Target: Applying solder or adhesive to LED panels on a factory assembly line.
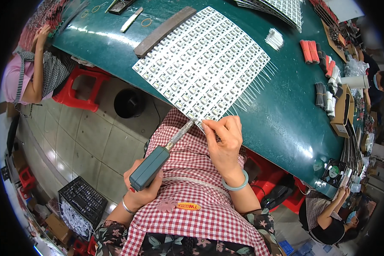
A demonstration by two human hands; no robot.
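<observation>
View from above of a seated person at the near edge of a dark green table [286,111]. The left hand [143,185] is wrapped closed around the grey-green handle of a soldering iron [158,160], whose metal shaft points up and to the right, its tip at the near edge of a large white panel of small circuit boards [202,64]. The right hand [224,141], wearing a pale green bangle [239,185] at the wrist, has thumb and forefinger pressed together at that same panel edge, just beside the iron's tip; what they pinch is too small to tell. Thin white wires [254,91] fringe the panel's right side. A dark flat bar [164,30] lies along its far left edge. Red and white wire bundles [311,51] lie well apart at the table's right. Below the table's left stand a red stool [79,85] and a black crate [82,205].
</observation>
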